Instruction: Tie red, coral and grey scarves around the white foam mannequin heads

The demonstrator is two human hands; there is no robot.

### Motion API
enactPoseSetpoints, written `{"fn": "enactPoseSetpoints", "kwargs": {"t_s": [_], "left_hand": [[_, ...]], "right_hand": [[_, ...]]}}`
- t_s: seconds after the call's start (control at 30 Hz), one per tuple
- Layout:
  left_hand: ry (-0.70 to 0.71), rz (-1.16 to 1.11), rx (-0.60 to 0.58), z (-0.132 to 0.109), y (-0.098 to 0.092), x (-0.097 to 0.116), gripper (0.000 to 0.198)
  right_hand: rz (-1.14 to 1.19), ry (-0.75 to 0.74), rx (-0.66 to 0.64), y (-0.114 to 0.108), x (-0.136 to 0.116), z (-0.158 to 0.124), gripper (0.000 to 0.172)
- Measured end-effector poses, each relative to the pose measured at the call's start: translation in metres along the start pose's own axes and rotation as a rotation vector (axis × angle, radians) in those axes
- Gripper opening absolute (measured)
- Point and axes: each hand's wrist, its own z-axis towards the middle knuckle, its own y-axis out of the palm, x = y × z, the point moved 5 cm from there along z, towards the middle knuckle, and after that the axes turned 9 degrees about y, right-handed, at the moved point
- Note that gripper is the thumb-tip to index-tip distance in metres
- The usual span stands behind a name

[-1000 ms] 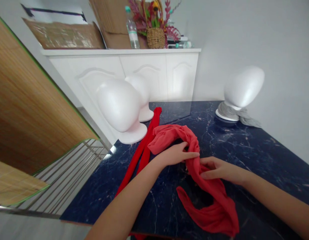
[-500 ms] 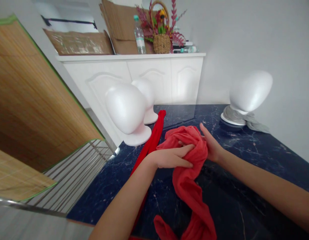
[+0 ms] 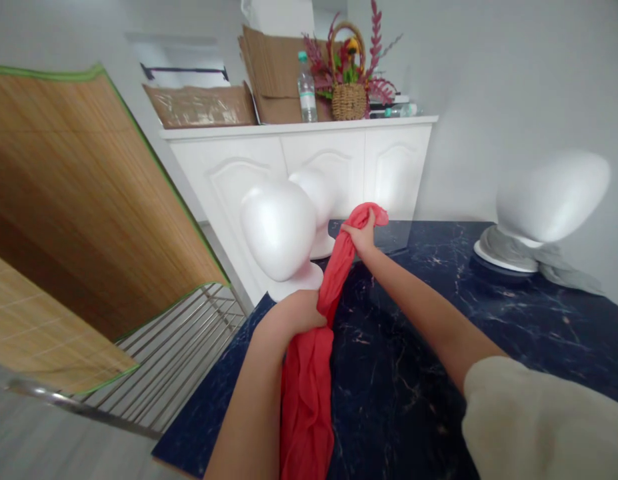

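A coral-red scarf (image 3: 309, 400) stretches lengthwise over the left part of the dark blue marbled table (image 3: 389, 373). My left hand (image 3: 301, 312) is closed around its middle. Farther off, my right hand (image 3: 363, 233) grips the scarf near its far end, which flops over to the right. A brighter red scarf, seen earlier on this strip of table, is mostly hidden beneath. Close by on the left stand two white mannequin heads, the nearer head (image 3: 279, 230) partly covering the farther head (image 3: 316, 193).
At the right, a third white head (image 3: 549, 197) wears a grey scarf (image 3: 509, 248) around its base. A metal rack (image 3: 183, 360) with bamboo mats (image 3: 89, 200) borders the table's left side. Behind stands a white cabinet (image 3: 329, 157) carrying cardboard, bottles and a flower basket (image 3: 349, 100).
The bunched coral scarf has been drawn out into a long strip and shifted left over the brighter red one. My right hand has moved forward and left. The view has turned slightly left.
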Motion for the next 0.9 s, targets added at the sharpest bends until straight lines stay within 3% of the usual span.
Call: {"fn": "enactPoseSetpoints", "kwargs": {"t_s": [0.13,0.3,0.37,0.47,0.57,0.67,0.8,0.9], "left_hand": [[-0.137,0.103,-0.003,0.01,0.012,-0.008,0.035],[-0.255,0.228,0.159,0.011,0.007,-0.002,0.039],[-0.218,0.26,0.271,0.01,0.0,0.002,0.041],[0.028,0.269,0.449,0.015,-0.007,0.017,0.034],[0.262,0.278,0.597,0.022,-0.002,0.035,0.03],[0.389,0.28,0.673,0.035,0.017,0.051,0.031],[0.492,0.215,0.572,0.06,0.057,0.055,0.036],[0.5,0.132,0.411,0.08,0.082,0.045,0.041]], "right_hand": [[-0.321,0.101,-0.09,0.025,0.031,-0.002,0.096],[-0.593,0.166,-0.182,0.032,0.06,-0.004,0.09],[-0.623,0.145,-0.221,0.026,0.062,-0.001,0.09],[-0.602,0.068,-0.272,0.0,0.058,0.004,0.087],[-0.564,-0.035,-0.255,-0.05,0.051,0.005,0.078],[-0.542,-0.13,-0.117,-0.123,0.04,0.0,0.062],[-0.555,-0.245,0.336,-0.25,0.015,-0.022,0.034],[-0.587,-0.28,0.702,-0.341,0.001,-0.046,0.037]]}}
